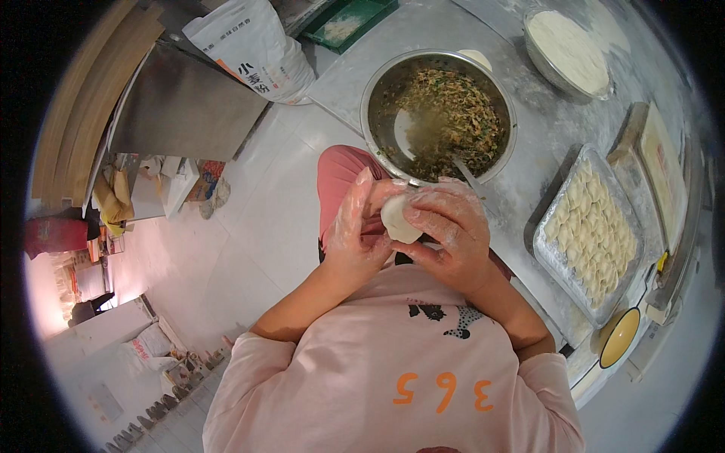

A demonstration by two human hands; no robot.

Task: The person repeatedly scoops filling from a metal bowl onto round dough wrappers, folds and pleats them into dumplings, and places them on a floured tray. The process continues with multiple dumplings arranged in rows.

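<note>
Between my floured hands, over my lap, is a small pale piece of dough (400,219), folded like a dumpling. My right hand (453,223) grips its right side with bent fingers and thumb. From the left, my left hand (358,223) cups it, thumb at its lower edge and fingers partly hidden behind it. Just beyond my fingertips stands a steel bowl (369,107) of chopped filling (461,107), with a spoon (467,175) leaning in it. To the right, a metal tray (544,249) carries rows of shaped dumplings (592,232) on flour.
A bowl of flour (572,51) stands far right on the floured metal table (544,136). Beside the tray are a wooden board (634,153) and a yellow bowl (620,338). A flour bag (255,51) and green tray (351,22) are beyond the table's left edge.
</note>
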